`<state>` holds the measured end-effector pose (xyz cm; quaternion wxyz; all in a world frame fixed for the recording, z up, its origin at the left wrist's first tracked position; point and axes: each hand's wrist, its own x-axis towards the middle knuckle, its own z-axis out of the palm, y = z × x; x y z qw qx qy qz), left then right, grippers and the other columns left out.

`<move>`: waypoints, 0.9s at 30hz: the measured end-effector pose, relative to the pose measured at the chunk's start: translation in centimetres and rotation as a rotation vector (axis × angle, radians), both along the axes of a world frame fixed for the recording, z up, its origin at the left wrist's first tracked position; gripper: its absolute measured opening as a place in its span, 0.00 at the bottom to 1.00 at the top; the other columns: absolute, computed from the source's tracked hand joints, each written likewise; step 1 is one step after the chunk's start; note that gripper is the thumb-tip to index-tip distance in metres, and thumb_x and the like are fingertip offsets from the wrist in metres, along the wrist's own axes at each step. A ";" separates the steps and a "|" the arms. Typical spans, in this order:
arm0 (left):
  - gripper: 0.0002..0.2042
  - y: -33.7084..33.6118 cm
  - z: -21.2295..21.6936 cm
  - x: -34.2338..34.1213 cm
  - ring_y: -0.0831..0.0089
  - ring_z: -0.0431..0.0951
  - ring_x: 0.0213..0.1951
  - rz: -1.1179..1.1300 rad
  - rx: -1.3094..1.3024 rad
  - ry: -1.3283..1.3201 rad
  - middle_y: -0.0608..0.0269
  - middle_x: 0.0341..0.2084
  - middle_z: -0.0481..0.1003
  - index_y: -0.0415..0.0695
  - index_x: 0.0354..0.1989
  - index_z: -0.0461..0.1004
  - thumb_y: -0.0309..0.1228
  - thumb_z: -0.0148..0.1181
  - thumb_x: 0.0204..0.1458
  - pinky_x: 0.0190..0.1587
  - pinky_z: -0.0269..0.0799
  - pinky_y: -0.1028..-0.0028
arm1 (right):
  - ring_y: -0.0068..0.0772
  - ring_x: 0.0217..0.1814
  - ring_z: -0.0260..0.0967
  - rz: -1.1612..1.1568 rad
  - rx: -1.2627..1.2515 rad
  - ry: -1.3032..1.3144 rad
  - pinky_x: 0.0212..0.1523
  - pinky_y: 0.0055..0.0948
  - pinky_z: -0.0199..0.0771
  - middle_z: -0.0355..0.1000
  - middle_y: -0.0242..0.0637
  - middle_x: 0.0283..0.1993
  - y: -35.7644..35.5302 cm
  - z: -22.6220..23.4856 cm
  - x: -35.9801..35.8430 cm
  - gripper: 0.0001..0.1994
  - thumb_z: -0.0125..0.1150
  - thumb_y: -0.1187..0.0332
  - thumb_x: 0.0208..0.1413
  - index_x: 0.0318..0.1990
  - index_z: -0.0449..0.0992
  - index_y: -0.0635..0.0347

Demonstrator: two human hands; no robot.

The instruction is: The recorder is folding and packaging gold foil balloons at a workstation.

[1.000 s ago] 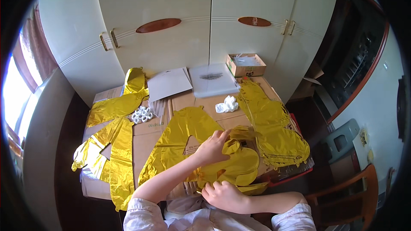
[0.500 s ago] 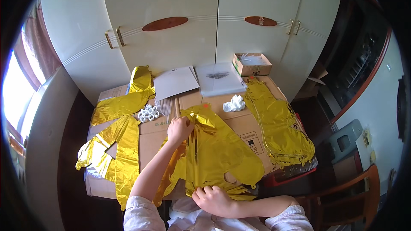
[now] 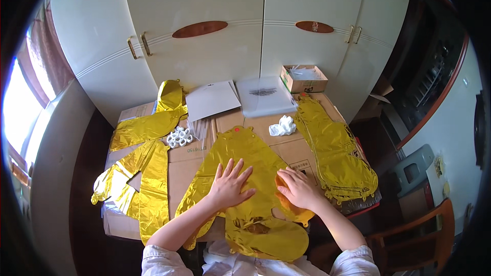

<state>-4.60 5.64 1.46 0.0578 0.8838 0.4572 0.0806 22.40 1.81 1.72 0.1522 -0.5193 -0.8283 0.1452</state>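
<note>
A flat gold foil balloon, uninflated, lies spread before me. Its lower flap hangs over the near table edge, toward my lap. My left hand is open, fingers spread flat on the foil's middle. On the balloon's right edge rests my right hand, fingers stretched out and lying on the foil. An orange-toned fold of the foil shows beside its thumb. More flat gold foil balloons lie on the left, and a stack of gold foil balloons on the right.
Brown cardboard covers the table. Behind are white rings, thin clear straws, grey sheets, a clear plastic bag, crumpled white material and a small box. A wooden chair stands at right.
The balloon's folded, bunched part has been let go and spread out flat. My left hand moved nearer and opened; my right hand moved right and away from me onto the balloon's right edge.
</note>
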 end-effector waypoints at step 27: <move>0.39 7.4 0.5 -1.7 0.43 0.48 0.69 0.132 -0.024 0.175 0.61 0.70 0.51 0.63 0.71 0.51 0.68 0.41 0.52 0.64 0.49 0.47 | 0.40 0.74 0.49 0.114 0.156 -0.049 0.73 0.44 0.42 0.55 0.44 0.70 8.9 -2.6 1.2 0.39 0.44 0.39 0.61 0.68 0.53 0.60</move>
